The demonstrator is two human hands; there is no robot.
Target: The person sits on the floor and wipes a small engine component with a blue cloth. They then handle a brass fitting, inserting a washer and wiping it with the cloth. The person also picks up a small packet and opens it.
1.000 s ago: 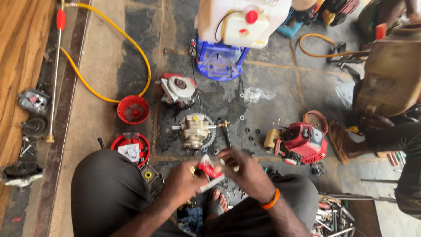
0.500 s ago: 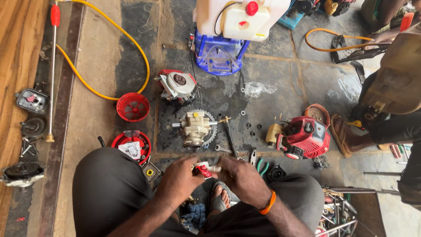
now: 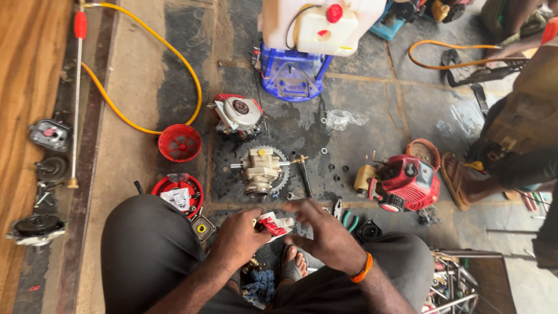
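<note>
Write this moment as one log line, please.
left hand: holds tube | right hand: at tube tip | pump: on floor ahead

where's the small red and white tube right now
In the head view the small red and white tube sits low at centre, held between the left hand and right hand, just below the beige metal pump body on the floor.

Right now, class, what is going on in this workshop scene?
A person squats on the stained floor with small engine parts spread in front. The left hand holds a small red and white tube; the right hand is at its end, blurred. Ahead lie a metal pump part, a red engine and a red fan cover. Another person's sandalled foot is at the right.
</note>
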